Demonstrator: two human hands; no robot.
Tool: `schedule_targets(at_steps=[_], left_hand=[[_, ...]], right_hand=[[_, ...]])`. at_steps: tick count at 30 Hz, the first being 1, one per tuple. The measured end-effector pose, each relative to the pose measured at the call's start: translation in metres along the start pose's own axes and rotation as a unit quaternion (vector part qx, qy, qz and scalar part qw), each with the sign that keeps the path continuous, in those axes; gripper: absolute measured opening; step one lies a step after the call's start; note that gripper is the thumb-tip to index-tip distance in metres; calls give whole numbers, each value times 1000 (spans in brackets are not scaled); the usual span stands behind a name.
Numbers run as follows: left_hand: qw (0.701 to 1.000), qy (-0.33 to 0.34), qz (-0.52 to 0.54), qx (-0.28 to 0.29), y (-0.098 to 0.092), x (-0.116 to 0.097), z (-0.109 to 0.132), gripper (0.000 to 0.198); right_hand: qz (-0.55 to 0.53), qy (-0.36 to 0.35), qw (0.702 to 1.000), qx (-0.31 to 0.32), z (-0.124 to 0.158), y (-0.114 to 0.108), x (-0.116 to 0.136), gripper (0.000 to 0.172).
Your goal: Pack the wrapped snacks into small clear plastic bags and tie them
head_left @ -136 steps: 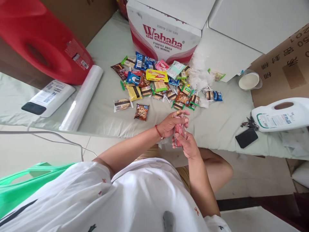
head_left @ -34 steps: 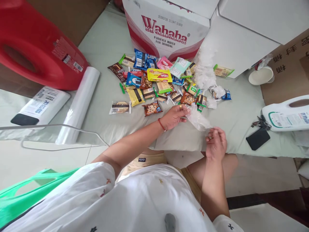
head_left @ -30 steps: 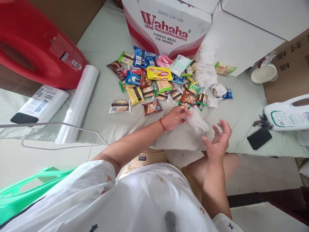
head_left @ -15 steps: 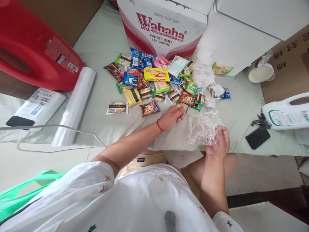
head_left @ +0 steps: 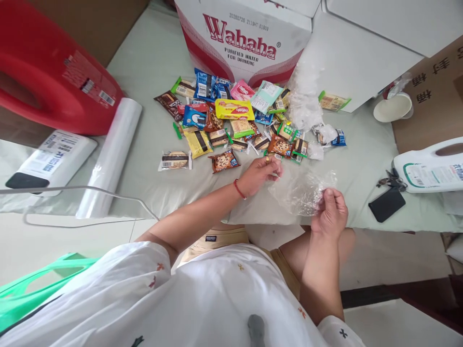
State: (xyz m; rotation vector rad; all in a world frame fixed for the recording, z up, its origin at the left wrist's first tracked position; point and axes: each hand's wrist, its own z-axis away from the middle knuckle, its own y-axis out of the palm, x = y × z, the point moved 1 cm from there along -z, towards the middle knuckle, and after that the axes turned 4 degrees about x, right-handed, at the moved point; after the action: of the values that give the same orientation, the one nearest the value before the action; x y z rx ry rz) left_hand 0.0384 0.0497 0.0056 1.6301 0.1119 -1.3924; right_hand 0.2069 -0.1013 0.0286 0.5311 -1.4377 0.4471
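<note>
A clear, crinkled plastic bag (head_left: pixel 298 195) stretches between my two hands above the near part of the table. My right hand (head_left: pixel 330 212) is closed on the bag's right end, thumb on top. At its left end my left hand (head_left: pixel 261 174) is pinched, its fingertips on what looks like the bag's thin edge. Just beyond my left hand lies a heap of small wrapped snacks, among them a brown cookie packet (head_left: pixel 280 146), a yellow wafer packet (head_left: pixel 235 110) and a blue packet (head_left: pixel 205 84). Another cookie packet (head_left: pixel 224 161) lies left of that hand.
Behind the heap stands a Wahaha water carton (head_left: pixel 246 43). A pile of clear bags (head_left: pixel 306 103) lies to its right. At left are a plastic roll (head_left: pixel 110 159) and a red jug (head_left: pixel 90 91). Right are a black phone-like object (head_left: pixel 387 205), a white bottle (head_left: pixel 430 166) and paper cup (head_left: pixel 392 108).
The plastic bag has spread wider to the left, reaching my left hand. My right hand has shifted slightly right; my left hand has barely moved. The snacks lie as before.
</note>
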Motion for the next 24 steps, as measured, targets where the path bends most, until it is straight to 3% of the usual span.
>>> schedule_targets(at_steps=[3,5,9,13,20,24], left_hand=[[994,-25,70,-83,-4,-1,-5,45],[990,-34,87,-109,-4,-1,-7,42],[988,-21,91,-120,-5,-4,-8,40],[988,-27,90,-120,-4,-9,-6,41],[991,-22,37,-126,1,-10,-5,47],[990,1,29,-140,-1,-8,-6,45]], right_hand=[[-3,14,1000,-16,0,-18,0,39],[13,33,999,-9,5,-25,-1,38],[26,71,997,10,13,-41,-6,35],[59,103,993,17,4,-59,-8,35],[220,29,975,-15,-32,-78,-9,31],[374,-48,925,-45,-29,-85,-4,39]])
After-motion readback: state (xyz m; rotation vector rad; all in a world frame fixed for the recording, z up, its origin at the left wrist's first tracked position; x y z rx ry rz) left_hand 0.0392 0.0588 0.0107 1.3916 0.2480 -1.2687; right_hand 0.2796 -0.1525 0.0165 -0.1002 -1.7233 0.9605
